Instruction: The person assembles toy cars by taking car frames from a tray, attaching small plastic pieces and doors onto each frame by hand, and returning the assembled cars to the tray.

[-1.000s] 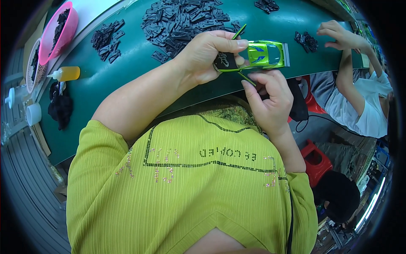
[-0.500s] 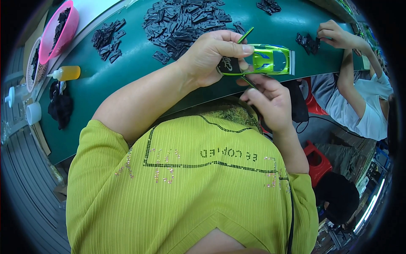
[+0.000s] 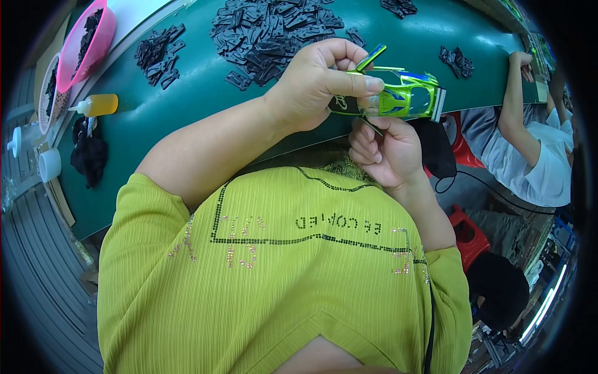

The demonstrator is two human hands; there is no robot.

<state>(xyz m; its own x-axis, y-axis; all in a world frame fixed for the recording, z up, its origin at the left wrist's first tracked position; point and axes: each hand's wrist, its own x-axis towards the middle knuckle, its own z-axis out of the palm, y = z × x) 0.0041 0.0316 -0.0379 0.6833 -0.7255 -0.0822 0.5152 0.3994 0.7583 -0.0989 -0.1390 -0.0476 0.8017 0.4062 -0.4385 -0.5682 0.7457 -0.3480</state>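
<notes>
A shiny green toy car [image 3: 405, 100] with blue markings and a black hood is held over the table edge, its tail with a grey spoiler to the right. Both of its doors stand swung out; the far door [image 3: 372, 57] shows green and blue. My left hand [image 3: 317, 81] is closed round the hood end, thumb on top near the windshield. At the car's near side is my right hand [image 3: 389, 146], its fingers curled and the fingertips against the body by the near door [image 3: 372, 126]. Part of those fingertips is hidden under the car.
A large heap of black plastic parts [image 3: 268, 37] lies on the green table [image 3: 199, 118], with smaller piles [image 3: 159, 55] around it. At left are a pink basin [image 3: 103, 37], a bottle of yellow liquid [image 3: 99, 106] and a black cloth [image 3: 88, 153]. A co-worker's arm [image 3: 514, 106] rests at right.
The toy car has shifted slightly right and tilted. My right hand has moved up against its near side with fingers curled in. The co-worker's hand has drawn back from the small pile.
</notes>
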